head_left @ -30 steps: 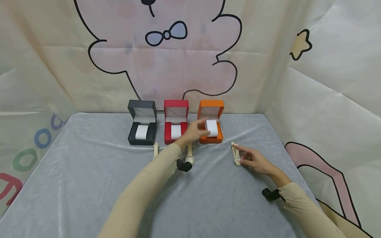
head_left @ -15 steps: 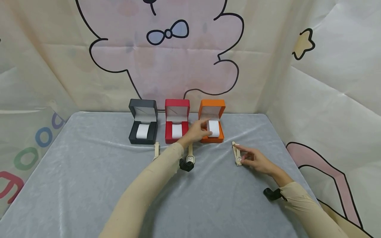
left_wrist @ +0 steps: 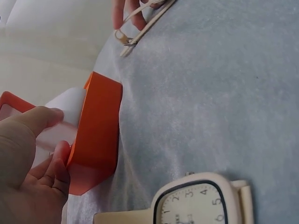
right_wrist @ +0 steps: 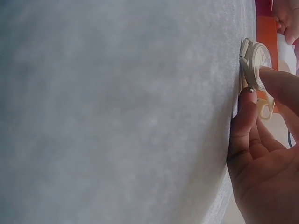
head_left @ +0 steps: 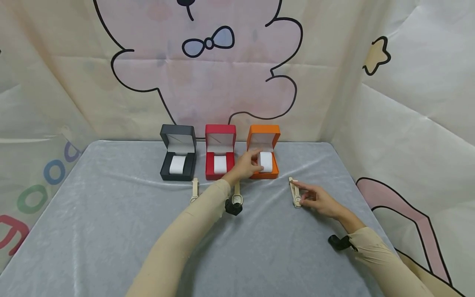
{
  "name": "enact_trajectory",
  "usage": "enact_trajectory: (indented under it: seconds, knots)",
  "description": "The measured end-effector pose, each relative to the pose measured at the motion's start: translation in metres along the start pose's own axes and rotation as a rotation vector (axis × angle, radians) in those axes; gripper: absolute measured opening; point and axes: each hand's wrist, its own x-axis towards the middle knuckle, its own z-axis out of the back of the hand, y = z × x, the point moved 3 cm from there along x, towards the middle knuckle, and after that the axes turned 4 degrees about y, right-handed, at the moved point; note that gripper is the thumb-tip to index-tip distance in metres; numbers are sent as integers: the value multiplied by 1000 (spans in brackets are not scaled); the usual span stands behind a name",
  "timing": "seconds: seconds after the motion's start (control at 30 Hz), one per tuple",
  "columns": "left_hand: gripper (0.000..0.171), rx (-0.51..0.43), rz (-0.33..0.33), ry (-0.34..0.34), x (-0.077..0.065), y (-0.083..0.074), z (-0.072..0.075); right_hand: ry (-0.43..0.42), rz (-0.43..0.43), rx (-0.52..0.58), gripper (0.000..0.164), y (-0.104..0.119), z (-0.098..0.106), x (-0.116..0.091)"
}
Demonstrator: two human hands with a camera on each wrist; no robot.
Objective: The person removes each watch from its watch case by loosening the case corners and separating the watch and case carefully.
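Note:
My left hand point(head_left: 246, 164) reaches to the orange watch box point(head_left: 275, 167) and pinches its white watch cushion point(head_left: 265, 162). In the left wrist view the thumb lies on the cushion point(left_wrist: 72, 105), with the curled fingers by the box's side point(left_wrist: 96, 126). Over the cloth to the right, my right hand point(head_left: 320, 200) pinches a cream wristwatch point(head_left: 295, 196). Its thumb overlaps the round dial point(right_wrist: 260, 58) in the right wrist view, a fingertip under the case. Two more cream watches lie near the boxes: one point(head_left: 237, 199) beside my left wrist, another point(head_left: 194, 190) partly behind the left sleeve.
A black watch box point(head_left: 162, 165) and a red watch box point(head_left: 209, 166) stand open to the left of the orange one, each with a white cushion inside. Grey cloth point(head_left: 92, 214) covers the table. Printed curtains point(head_left: 326, 62) hang behind and at the sides.
The white cushion sits slightly lower in the orange box, and my left hand has shifted a little with it. My right hand and its watch stay in place.

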Motion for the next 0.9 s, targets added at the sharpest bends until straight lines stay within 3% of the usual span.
enact_trajectory:
  seconds: [0.63, 0.9]
  knots:
    - [53, 25, -11, -55, 6, 8, -1, 1, -10, 0, 64, 2, 1, 1]
    - [53, 39, 31, -58, 4, 9, -3, -7, -16, -35, 64, 2, 0, 0]
